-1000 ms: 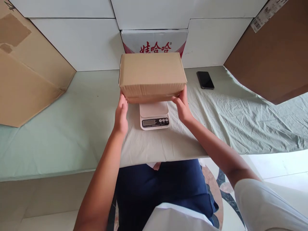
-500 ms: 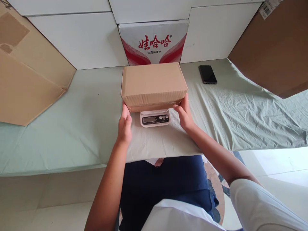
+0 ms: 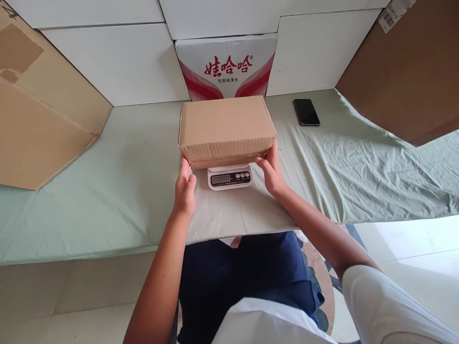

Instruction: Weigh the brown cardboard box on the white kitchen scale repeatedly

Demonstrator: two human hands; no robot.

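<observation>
A closed brown cardboard box (image 3: 225, 122) sits on or just above a small white digital scale (image 3: 229, 178); I cannot tell whether its full weight rests there. The front of the scale, with a blank-looking display and round buttons, shows below the box, while its platform is hidden. At the box's lower left corner is my left hand (image 3: 184, 187), its fingers partly hidden along the side. My right hand (image 3: 271, 171) grips the lower right corner, thumb against the front face and fingers round the side.
Behind the box stands a white and red carton (image 3: 229, 64) against white panels. A black phone (image 3: 306, 112) lies to the right on the green cloth (image 3: 143, 200). Large cardboard pieces stand at the left (image 3: 46, 110) and right (image 3: 401, 81). The cloth-covered edge runs just before my lap.
The view has shifted slightly. Both hands stay at the box's lower corners, and the box keeps its place over the scale.
</observation>
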